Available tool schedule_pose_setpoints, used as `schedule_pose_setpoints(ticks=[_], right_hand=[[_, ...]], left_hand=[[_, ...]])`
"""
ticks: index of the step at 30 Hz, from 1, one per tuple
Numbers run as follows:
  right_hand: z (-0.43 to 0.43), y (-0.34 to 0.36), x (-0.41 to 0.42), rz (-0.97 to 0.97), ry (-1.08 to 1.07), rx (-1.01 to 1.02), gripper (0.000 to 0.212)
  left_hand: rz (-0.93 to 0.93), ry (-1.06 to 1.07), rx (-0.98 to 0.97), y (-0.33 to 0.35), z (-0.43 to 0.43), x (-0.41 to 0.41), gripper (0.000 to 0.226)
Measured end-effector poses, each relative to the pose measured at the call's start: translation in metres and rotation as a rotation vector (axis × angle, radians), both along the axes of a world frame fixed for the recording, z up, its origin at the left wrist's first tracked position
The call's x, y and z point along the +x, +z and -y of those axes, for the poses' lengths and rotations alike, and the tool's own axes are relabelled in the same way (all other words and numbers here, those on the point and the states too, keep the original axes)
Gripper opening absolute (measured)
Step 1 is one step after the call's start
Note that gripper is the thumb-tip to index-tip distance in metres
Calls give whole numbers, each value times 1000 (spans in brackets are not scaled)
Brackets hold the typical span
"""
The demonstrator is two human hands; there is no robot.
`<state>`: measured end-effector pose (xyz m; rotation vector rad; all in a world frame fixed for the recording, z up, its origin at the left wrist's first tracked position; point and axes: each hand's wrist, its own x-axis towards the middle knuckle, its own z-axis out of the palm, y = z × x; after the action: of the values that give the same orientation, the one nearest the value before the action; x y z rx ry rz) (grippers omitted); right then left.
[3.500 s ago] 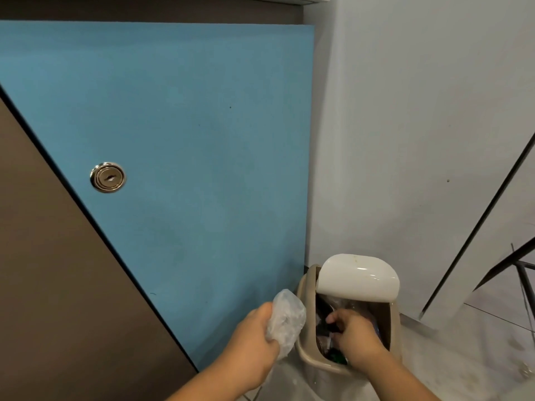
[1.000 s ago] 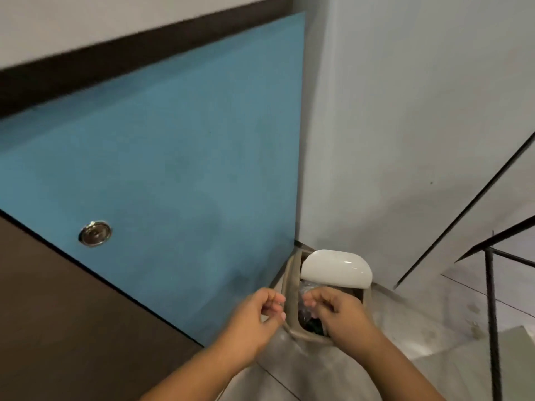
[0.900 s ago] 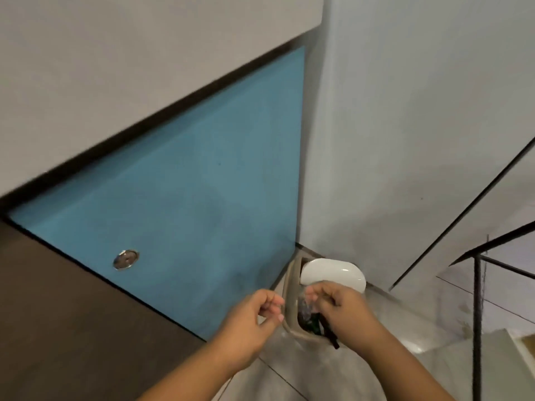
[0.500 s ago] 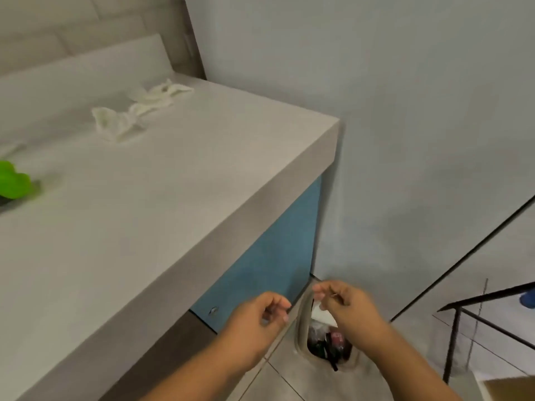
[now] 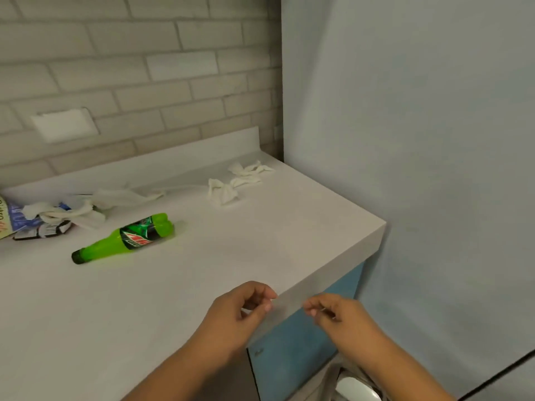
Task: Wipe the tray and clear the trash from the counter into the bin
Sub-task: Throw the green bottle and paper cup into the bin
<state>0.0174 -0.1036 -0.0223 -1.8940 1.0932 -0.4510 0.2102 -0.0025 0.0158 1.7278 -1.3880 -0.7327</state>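
A green soda bottle (image 5: pixel 124 240) lies on its side on the white counter (image 5: pixel 202 270). Crumpled white tissues (image 5: pixel 221 192) lie near the counter's back right corner, with more tissues (image 5: pixel 252 173) beyond them. At the left edge sits a pile of wrappers and tissues (image 5: pixel 49 218). My left hand (image 5: pixel 240 311) hovers over the counter's front edge with fingers loosely curled and nothing in them. My right hand (image 5: pixel 338 319) is just off the counter's edge, curled the same way and holding nothing. The bin's white lid (image 5: pixel 356 390) shows at the bottom edge. No tray is in view.
A brick-tiled wall (image 5: pixel 144 82) backs the counter, and a pale blue wall (image 5: pixel 419 169) closes it on the right. A blue cabinet door (image 5: pixel 292 342) sits under the counter beside the bin.
The plastic wad has left my left hand at the bin. The view has risen from the bin up to the counter, and both hands have come up to the counter's edge with nothing in them.
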Motion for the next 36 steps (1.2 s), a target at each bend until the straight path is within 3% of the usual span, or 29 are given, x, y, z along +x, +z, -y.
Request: schedule_pose_setpoints(ticks=[9, 17, 22, 25, 30, 36], right_hand=[[-11, 35, 76, -49, 191, -112, 31], [-26, 56, 165, -151, 285, -221, 28], [-37, 57, 213, -189, 340, -288, 24], [-42, 60, 232, -218, 391, -339, 25], [-43, 64, 249, -258, 436, -388, 26], [-41, 65, 268, -282, 476, -446, 27]], left_hand=[[51, 259, -10, 6, -46, 101, 15], [507, 503, -87, -11, -40, 243, 33], [575, 512, 138, -22, -42, 311, 66], [611, 431, 251, -25, -45, 329, 73], [667, 459, 190, -25, -49, 339, 57], [545, 414, 109, -19, -52, 333, 32]])
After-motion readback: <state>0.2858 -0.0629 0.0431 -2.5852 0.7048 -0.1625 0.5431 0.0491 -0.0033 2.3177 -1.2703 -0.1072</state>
